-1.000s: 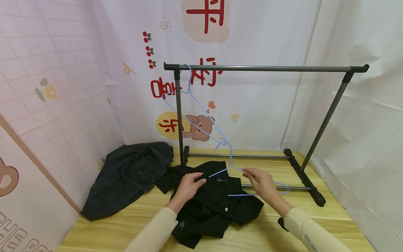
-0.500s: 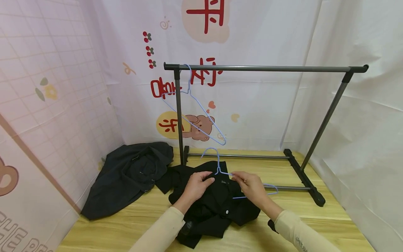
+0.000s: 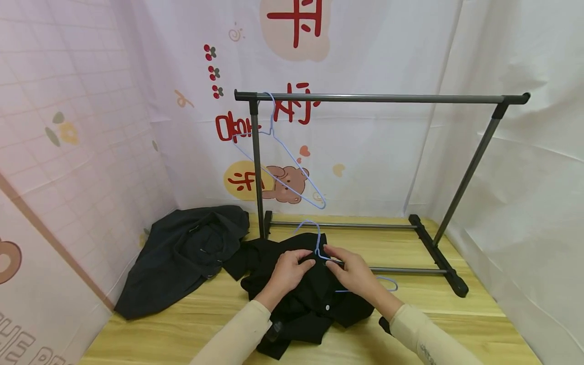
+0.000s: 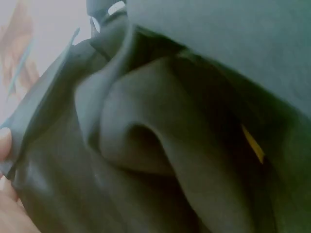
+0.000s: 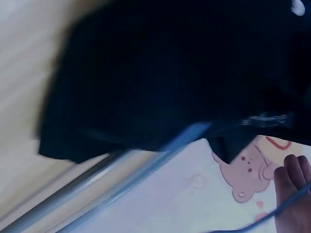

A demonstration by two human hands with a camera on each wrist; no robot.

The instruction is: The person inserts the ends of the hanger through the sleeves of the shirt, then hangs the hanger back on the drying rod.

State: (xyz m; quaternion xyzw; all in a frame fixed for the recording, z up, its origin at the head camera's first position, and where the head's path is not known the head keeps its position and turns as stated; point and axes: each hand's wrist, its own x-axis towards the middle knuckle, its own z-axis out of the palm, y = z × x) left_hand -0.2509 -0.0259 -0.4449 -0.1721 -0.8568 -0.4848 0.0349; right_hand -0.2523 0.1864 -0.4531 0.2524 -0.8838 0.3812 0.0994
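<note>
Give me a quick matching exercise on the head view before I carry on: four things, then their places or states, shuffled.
Things
1. Hung hanger
2. Handled hanger
3. Black shirt
4. Dark garment

Places and states
A. Heaped on the tabletop, toward the left edge of the picture
B. Hooked over the top bar, near its left end
C. Lying crumpled, with a white button showing
D. Upper part showing between the left hand and the right hand, not on the top bar

Right pairs: 1-B; 2-D; 3-C; 4-A
</note>
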